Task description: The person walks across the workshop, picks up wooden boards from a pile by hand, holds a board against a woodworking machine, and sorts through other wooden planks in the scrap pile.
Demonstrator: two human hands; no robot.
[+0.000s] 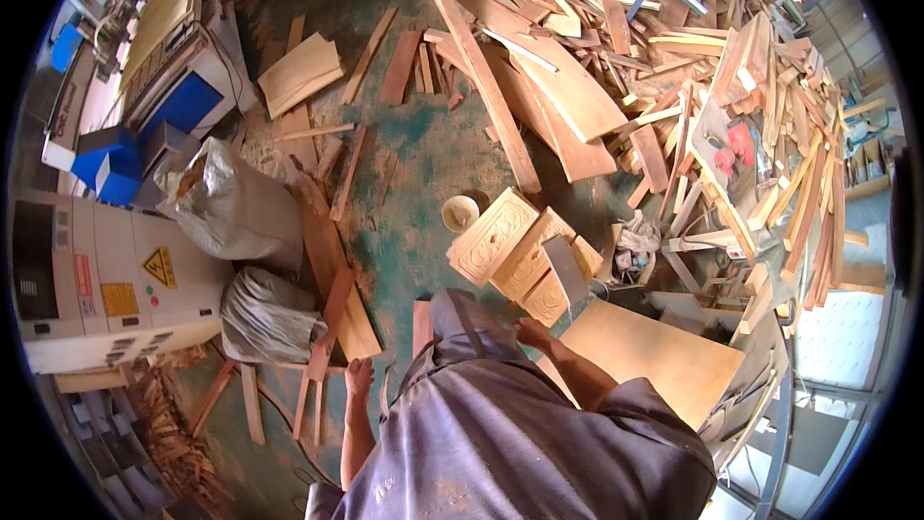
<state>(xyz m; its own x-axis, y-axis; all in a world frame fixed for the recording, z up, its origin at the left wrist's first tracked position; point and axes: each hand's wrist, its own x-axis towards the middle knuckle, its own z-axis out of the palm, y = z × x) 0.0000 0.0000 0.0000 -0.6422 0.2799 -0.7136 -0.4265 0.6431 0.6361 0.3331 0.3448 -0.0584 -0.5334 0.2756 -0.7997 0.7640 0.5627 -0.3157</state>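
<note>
My left hand (359, 377) hangs beside my body, near the end of a long brown board (337, 274); its fingers are loosely spread and nothing shows in them. At my right side, my right hand (531, 331) is just short of a stack of carved wooden panels (535, 252), with its fingers mostly turned from view. Relief patterns cover the pale faces of these panels. Across them lies a dark flat strip (566, 268). Close to my right forearm is a large smooth tan board (643, 354). A small round tub (460, 213) stands left of the panels.
Ahead and to the right, offcuts and planks (539, 87) form a big heap. On the left are a grey-white electrical cabinet (125, 274), a stuffed white sack (236, 207), a second grey sack (271, 313) and a machine with a blue panel (183, 101). Loose boards (300, 74) lie on the green floor.
</note>
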